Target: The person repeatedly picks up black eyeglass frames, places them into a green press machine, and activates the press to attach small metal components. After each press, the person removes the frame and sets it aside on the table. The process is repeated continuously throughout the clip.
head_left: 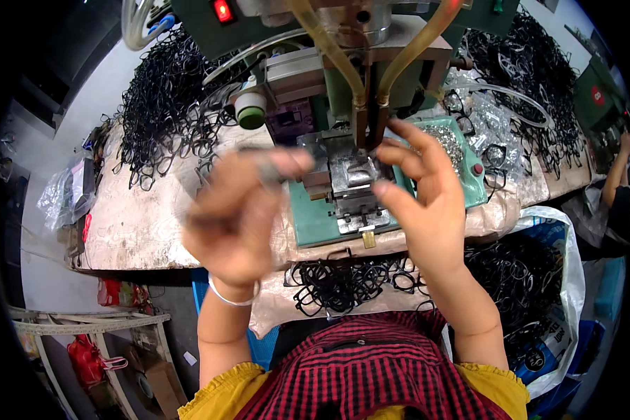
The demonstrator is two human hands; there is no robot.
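**Two hands at the press, frames piled all round**

Right hand [420, 192] is up at the metal fixture [350, 183], fingers spread, fingertips [383, 187] touching the block's right side just under the two brass nozzles [367, 115]; that grip is open, nothing clamped in it. The fixture sits on a teal base plate [315, 217] near the middle of the worktop's [133, 231] front edge.

Left hand [238, 210] is blurred, raised just left of the fixture, fingers curled in. Something dark and thin shows against the fingers, but the blur hides what it is, and I cannot tell if the grip is closed on it. A pale bangle [227, 297] rings that wrist.

Above, the green machine body [343, 77] with two amber hoses [329, 49] running down to the nozzles, a red lamp [222, 10] lit at the top, and a green knob [250, 112] to the left.

Black spectacle frames everywhere: a heap [164, 105] at the worktop's far left corner, another heap [532, 70] far right, a loose row [343, 280] along the front edge, and more in a white sack [553, 280] off the right front corner. Another person's arm [616, 175] shows at the far right.
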